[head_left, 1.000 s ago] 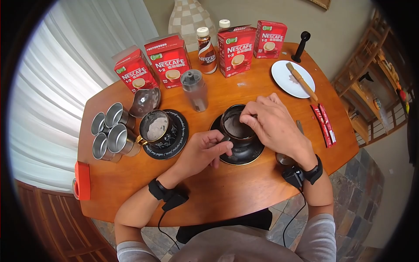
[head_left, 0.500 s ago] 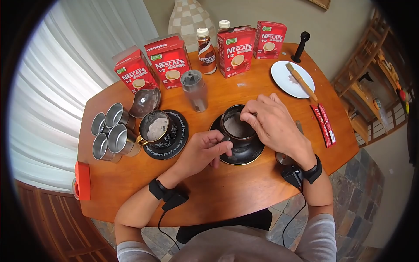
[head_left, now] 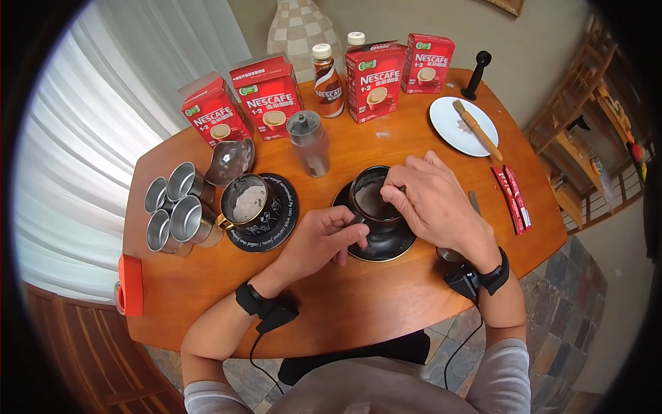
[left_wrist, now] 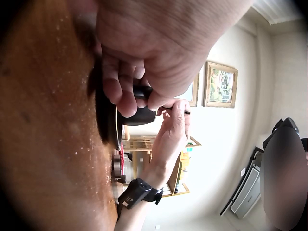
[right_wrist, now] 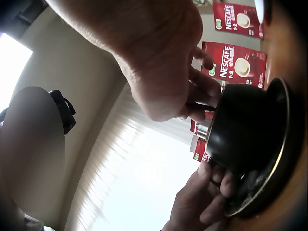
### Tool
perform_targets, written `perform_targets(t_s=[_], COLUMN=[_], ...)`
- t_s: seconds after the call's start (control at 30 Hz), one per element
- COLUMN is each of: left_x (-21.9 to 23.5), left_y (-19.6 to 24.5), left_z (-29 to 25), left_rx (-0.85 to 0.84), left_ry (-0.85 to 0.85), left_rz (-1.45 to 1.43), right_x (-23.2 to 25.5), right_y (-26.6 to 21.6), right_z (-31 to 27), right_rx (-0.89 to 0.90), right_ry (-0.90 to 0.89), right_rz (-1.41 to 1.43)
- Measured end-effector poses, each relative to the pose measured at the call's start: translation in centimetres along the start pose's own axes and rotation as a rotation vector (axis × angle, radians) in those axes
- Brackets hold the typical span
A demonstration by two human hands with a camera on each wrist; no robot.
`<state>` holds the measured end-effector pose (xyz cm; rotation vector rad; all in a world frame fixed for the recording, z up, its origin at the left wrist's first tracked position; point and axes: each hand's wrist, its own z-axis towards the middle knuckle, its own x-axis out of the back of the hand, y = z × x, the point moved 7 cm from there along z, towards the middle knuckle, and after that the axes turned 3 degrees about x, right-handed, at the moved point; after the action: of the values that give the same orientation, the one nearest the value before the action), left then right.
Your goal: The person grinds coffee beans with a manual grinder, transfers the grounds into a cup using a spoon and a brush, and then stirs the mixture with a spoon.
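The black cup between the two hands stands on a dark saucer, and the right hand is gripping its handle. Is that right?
Not quite: the left hand grips the handle, as the head view shows. The black cup does stand between the two hands on a dark saucer.

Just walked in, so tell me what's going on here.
A person's left hand grips a black cup by its handle, on a black saucer. The right hand pinches a thin dark stick at the cup's mouth; its lower end can't be made out. A second black cup, with pale, powdery contents, stands to the left.
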<state>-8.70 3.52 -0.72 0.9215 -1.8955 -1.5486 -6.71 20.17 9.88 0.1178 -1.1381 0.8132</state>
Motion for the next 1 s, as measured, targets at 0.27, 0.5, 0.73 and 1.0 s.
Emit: perform_targets(t_s=[0.27, 0.5, 0.73, 1.0], left_x=[0.0, 0.1, 0.0, 0.0], left_y=[0.0, -0.1, 0.0, -0.1], left_z=[-0.1, -0.1, -0.1, 0.0], left_rx=[0.006, 0.019, 0.011, 0.009], left_ry=[0.005, -0.003, 0.001, 0.005], left_rz=[-0.001, 0.012, 0.014, 0.017], right_x=[-0.7, -1.1, -2.3, -2.3], right_y=[0.0, 0.0, 0.5, 0.5], right_z=[0.0, 0.0, -0.1, 0.0], right_rx=[0.013, -0.006, 0.020, -0.001], right_ry=[0.036, 0.026, 0.015, -0.009], right_rz=[0.034, 0.049, 0.017, 0.017])
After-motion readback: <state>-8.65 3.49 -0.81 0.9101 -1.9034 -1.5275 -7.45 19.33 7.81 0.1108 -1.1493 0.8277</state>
